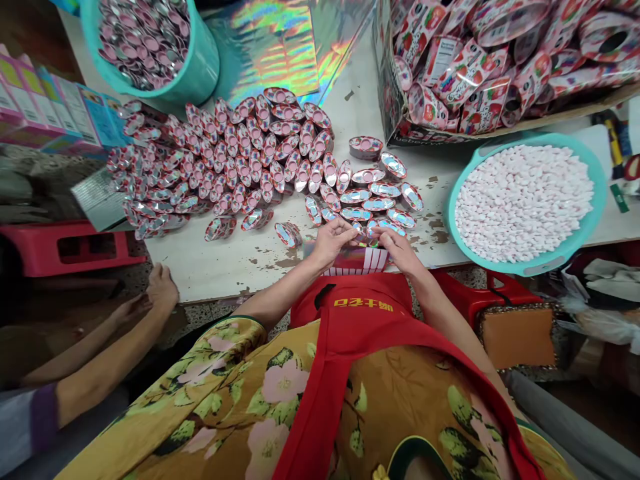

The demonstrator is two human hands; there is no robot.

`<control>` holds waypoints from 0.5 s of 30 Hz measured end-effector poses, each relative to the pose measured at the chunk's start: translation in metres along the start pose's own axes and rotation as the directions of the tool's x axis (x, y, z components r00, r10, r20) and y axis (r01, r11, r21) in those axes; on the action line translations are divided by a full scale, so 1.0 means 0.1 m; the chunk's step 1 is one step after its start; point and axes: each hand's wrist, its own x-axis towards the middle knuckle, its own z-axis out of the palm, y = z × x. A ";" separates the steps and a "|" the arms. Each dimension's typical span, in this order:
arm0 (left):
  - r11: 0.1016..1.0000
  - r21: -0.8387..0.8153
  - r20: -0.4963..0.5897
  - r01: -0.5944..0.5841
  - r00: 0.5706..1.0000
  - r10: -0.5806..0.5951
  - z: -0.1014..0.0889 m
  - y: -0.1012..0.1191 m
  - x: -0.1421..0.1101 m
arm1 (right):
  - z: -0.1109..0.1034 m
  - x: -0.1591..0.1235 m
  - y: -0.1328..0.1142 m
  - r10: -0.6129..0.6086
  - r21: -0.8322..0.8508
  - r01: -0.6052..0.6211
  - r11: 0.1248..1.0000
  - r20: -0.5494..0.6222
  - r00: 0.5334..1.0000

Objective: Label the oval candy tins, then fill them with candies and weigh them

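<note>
At the table's front edge, my left hand point(334, 241) and my right hand point(399, 249) are close together, fingers and thumbs pinched. Between the fingertips is something small and shiny; its kind is too small to make out. Just below them lies a shiny sheet with pink rectangular labels point(357, 261), partly over the edge. Right beyond my fingers stand several small oval packs with silvery tops point(356, 214). Further left, many similar oval packs with pink centres point(243, 171) stand in a dense group. One pack point(288, 235) stands by itself left of my left hand.
A teal basin of small white pieces point(530, 200) stands at right, below a carton of strawberry-printed wrappers point(393, 130). At upper left are a teal bucket of silver and pink pieces point(205, 63) and iridescent film point(270, 47). Another person's hands point(163, 287) show at left, near a red stool point(67, 250).
</note>
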 end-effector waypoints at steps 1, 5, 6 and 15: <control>0.999 -0.032 -0.020 0.016 1.000 -0.016 0.01 0.04 0.04 | -0.01 0.02 -0.04 0.030 0.046 -0.031 0.998 0.024 0.999; 0.997 -0.073 -0.081 0.015 0.997 -0.021 0.05 0.09 0.22 | -0.05 0.22 -0.17 0.107 0.090 -0.107 0.990 0.002 0.994; 0.998 -0.069 -0.100 0.003 0.995 -0.010 0.06 0.08 0.28 | -0.07 0.29 -0.19 0.114 0.077 -0.114 0.991 0.000 0.993; 0.853 0.501 -0.350 -0.149 0.867 0.356 0.28 0.13 1.15 | -0.42 1.30 -0.45 0.062 -0.491 -0.113 0.864 -0.119 0.991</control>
